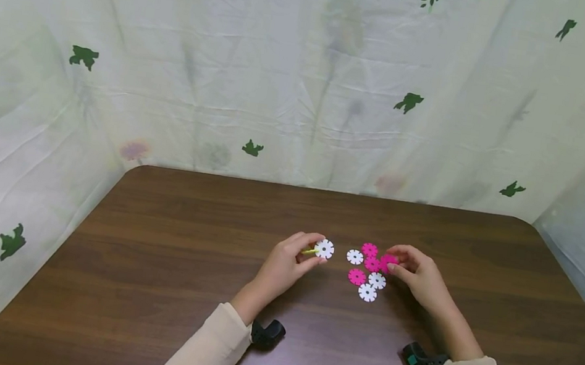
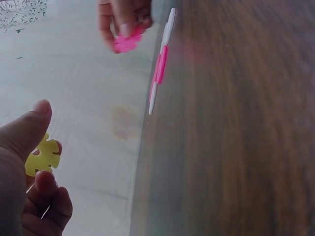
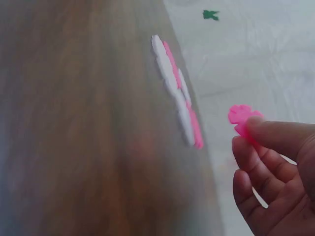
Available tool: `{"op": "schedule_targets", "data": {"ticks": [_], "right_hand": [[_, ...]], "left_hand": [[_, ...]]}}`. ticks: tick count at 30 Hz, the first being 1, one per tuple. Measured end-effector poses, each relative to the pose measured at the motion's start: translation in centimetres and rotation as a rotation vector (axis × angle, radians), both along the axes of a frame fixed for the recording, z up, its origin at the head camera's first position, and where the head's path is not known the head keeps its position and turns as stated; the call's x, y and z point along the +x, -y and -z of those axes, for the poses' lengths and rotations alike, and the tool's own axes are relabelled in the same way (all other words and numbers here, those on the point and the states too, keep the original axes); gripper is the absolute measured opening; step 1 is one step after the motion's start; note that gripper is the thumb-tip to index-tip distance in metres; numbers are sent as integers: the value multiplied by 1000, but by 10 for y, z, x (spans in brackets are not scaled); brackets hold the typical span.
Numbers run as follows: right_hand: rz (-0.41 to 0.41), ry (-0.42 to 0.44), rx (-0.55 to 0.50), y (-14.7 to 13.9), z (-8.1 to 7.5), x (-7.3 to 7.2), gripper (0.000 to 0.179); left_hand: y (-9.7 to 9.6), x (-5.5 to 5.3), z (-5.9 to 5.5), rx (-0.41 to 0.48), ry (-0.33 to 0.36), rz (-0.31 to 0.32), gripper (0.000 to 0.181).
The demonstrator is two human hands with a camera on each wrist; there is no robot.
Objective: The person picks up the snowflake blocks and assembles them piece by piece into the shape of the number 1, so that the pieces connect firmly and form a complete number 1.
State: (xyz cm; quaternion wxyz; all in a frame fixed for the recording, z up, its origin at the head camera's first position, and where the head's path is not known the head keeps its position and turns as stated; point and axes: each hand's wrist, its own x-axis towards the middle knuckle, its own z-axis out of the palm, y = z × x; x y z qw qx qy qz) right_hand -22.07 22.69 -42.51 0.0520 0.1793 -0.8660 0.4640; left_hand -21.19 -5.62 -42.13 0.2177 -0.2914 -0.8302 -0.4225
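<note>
From the head, looks forward and down from well back, over the bench (image 1: pixel 170 290) to the curtain (image 1: pixel 284 81), with the left hand (image 1: pixel 284 262) and right hand (image 1: pixel 418 275) in frame. From the left wrist, looks low across the bench, close by the left hand, rolled sideways. From the right wrist, looks just as low and near, rolled the opposite way. Shares the loose discs (image 1: pixel 374 267), edge-on, between both wrist views; shares both hands between head and left wrist.

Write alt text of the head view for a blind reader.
A person's left hand holds a notched white disc and a yellow piece, while the right hand pinches a pink disc. Between them, more pink and white discs lie on a brown table. Behind hangs a pale cloth with green bird-like shapes.
</note>
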Motion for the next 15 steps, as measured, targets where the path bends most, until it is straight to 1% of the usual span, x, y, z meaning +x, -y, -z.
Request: {"op": "schedule_targets", "data": {"ticks": [5, 9, 15], "right_hand": [[-19, -32, -66, 14, -18, 1, 19], [-51, -31, -102, 28, -35, 3, 17], [-82, -21, -145, 56, -66, 13, 13]], "left_hand": [[0, 1, 0, 4, 3, 1, 36], [-1, 1, 0, 9, 0, 5, 36], [-1, 0, -1, 15, 12, 10, 36]]}}
